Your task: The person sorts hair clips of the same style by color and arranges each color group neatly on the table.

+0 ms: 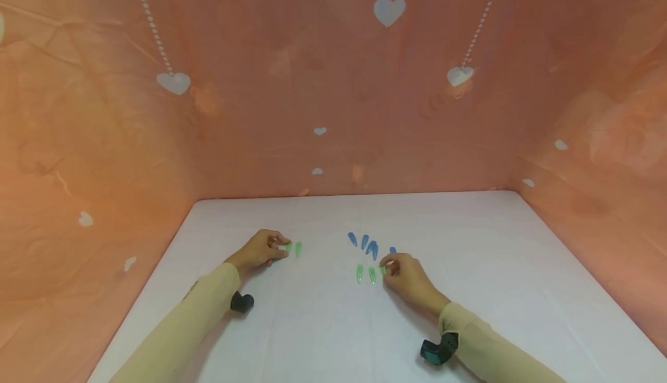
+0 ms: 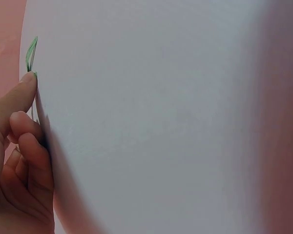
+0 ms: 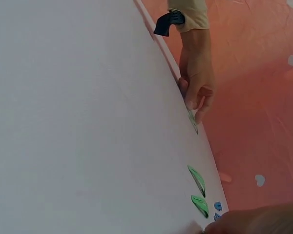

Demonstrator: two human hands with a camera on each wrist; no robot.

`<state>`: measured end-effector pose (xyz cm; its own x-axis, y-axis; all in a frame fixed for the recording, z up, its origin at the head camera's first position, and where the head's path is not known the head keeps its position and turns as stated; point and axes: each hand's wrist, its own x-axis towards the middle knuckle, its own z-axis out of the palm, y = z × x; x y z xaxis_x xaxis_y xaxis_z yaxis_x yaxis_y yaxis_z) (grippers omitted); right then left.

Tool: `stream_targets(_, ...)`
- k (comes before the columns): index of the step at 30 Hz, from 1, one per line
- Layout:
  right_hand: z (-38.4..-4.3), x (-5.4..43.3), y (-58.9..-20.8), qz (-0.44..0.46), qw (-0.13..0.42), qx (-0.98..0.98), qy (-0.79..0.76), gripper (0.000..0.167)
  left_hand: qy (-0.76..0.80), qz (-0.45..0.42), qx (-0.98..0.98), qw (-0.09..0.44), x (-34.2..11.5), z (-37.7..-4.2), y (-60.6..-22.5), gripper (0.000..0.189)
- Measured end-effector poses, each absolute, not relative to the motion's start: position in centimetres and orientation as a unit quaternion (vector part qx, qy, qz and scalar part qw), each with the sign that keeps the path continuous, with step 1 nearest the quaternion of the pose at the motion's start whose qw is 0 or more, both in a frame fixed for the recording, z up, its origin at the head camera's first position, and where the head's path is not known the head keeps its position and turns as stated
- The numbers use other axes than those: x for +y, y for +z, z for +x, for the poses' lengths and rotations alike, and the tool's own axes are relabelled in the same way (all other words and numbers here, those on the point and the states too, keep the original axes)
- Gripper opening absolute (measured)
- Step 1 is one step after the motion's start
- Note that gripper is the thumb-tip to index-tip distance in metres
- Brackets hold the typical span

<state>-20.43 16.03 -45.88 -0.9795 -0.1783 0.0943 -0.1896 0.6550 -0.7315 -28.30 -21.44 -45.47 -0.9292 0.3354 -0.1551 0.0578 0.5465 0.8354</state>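
On the left of the white table, my left hand (image 1: pixel 260 248) pinches a green snap hair clip (image 1: pixel 289 247) between thumb and fingers, down at the tabletop. Just right of it lies another green hair clip (image 1: pixel 299 249), also seen past the fingertip in the left wrist view as a green loop (image 2: pixel 31 54). My right hand (image 1: pixel 410 280) pinches a green hair clip (image 1: pixel 383 270), partly covered by its fingertips. Beside that hand, two green hair clips, one nearer (image 1: pixel 372 275) and one farther left (image 1: pixel 359 273), lie roughly side by side.
Several blue hair clips (image 1: pixel 352 239) lie behind the green ones, two of them overlapping (image 1: pixel 372 249). One blue clip (image 1: pixel 393 250) is partly hidden behind the right hand. Orange cloth (image 1: pixel 354 110) with pale hearts walls the white table (image 1: pixel 312 325) at the back and sides.
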Motion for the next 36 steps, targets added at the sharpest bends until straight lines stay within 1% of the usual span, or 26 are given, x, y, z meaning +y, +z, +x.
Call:
stream_targets(4, -20.7, 16.3, -45.6, 0.106, -0.010, -0.897, 0.428, 0.025, 0.460, 0.122, 0.866, 0.152, -21.5, -28.4, -45.5, 0.036)
stream_targets(12, -21.5, 16.5, -44.1, 0.152, -0.024, -0.857, 0.492, 0.028, 0.458, 0.113, 0.869, 0.153, -21.3, -28.4, -45.4, 0.036)
stream_targets(17, -22.1, 16.0, -43.8, 0.197, -0.018, -0.835, 0.513, 0.028, 0.460, 0.113, 0.868, 0.150, -21.2, -28.1, -45.0, 0.034)
stream_targets(20, -22.4, 15.5, -43.7, 0.209, -0.018, -0.824, 0.526, 0.029, 0.459, 0.114, 0.868, 0.148, -21.2, -28.0, -44.9, 0.034)
stream_targets(30, -23.5, 13.8, -43.3, 0.219, -0.036, -0.800, 0.557, 0.030, 0.463, 0.109, 0.867, 0.148, -21.2, -27.9, -45.0, 0.034)
stream_targets(36, -24.0, 13.1, -43.1, 0.198, -0.049, -0.796, 0.570, 0.031, 0.461, 0.109, 0.868, 0.147, -21.2, -28.0, -45.0, 0.034)
